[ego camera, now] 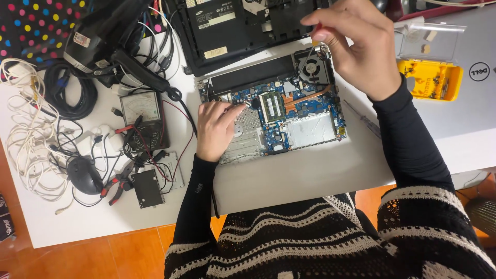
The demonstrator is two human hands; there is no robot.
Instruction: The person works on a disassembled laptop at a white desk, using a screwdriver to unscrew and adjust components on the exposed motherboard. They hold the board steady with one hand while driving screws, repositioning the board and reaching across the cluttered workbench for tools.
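Note:
An opened laptop base (274,111) lies on the white table, its blue circuit board, copper heat pipe and round fan (311,67) exposed. My left hand (216,129) rests flat on the board's left side, fingertips touching near a dark round part. My right hand (354,44) is raised over the fan corner, pinching a thin screwdriver (313,42) with a red and yellow handle; its shaft points down at the fan area. A black laptop bottom cover (232,26) lies just behind the base.
A yellow parts box (431,77) with a clear lid sits on a grey closed laptop (465,119) at right. At left lie an analog multimeter (142,111), tangled cables (41,124), a black mouse (85,175), red-handled pliers (116,186) and a drive (147,188).

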